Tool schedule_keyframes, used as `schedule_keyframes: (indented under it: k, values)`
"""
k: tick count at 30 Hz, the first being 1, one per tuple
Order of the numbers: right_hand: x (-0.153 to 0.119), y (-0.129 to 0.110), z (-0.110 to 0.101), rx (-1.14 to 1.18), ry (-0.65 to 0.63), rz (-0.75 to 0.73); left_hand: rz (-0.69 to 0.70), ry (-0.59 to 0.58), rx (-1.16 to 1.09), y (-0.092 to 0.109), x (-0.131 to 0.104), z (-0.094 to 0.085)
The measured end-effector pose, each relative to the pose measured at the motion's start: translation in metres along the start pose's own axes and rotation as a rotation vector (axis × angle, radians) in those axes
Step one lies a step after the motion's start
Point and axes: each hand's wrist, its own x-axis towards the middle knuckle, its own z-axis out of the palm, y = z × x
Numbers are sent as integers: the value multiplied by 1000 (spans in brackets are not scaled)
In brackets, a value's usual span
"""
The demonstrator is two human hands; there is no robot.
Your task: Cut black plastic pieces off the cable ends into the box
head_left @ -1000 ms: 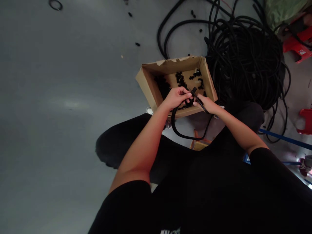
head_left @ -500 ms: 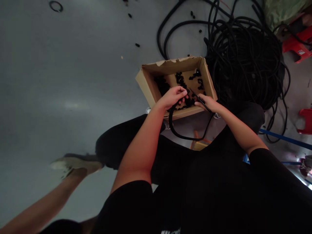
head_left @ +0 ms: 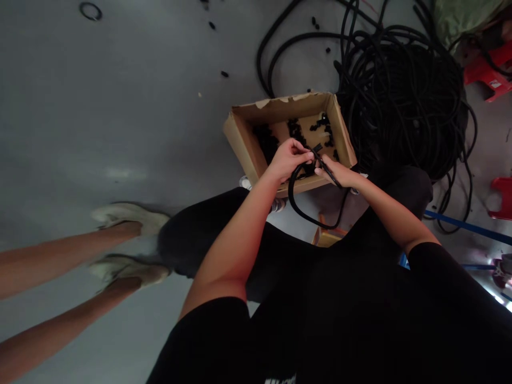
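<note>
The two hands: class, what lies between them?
In the head view, a slim black tool and a black tube end lie between the left hand and right hand.

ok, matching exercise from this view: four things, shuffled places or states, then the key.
Things
1. cardboard box
2. black tubing loop
3. pale shoes
4. black ring

Places or states
A. lying on the floor, picture's upper left
B. worn by another person, picture's left side
C. standing open, small black pieces inside
D. curving down from the left hand

Pairs: 1-C; 2-D; 3-B; 4-A
</note>
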Motion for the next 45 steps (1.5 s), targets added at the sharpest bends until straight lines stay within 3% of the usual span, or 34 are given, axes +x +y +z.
schedule_keyframes:
  k: [6,12,16,25,36,42,45]
  values:
    - [-3,-10,1,-96,44,134,-19,4,42,-1,-3,5]
    - [-3,-17,-1,-147,44,220,93,0,168,-7,-3,8]
    - [-2,-15,0,-93,54,224,141,22,261,-7,-7,7]
    - [-3,-10,3,51,88,152,60,-19,223,3,-10,10]
    - [1,-14,0,-15,128,155,119,54,298,-1,-4,-2]
    - [-1,-10,-3,-13,113,129,-10,-88,176,5,-10,2]
    - [-3,-12,-3,-31,124,122,-28,-93,148,9,-7,-2]
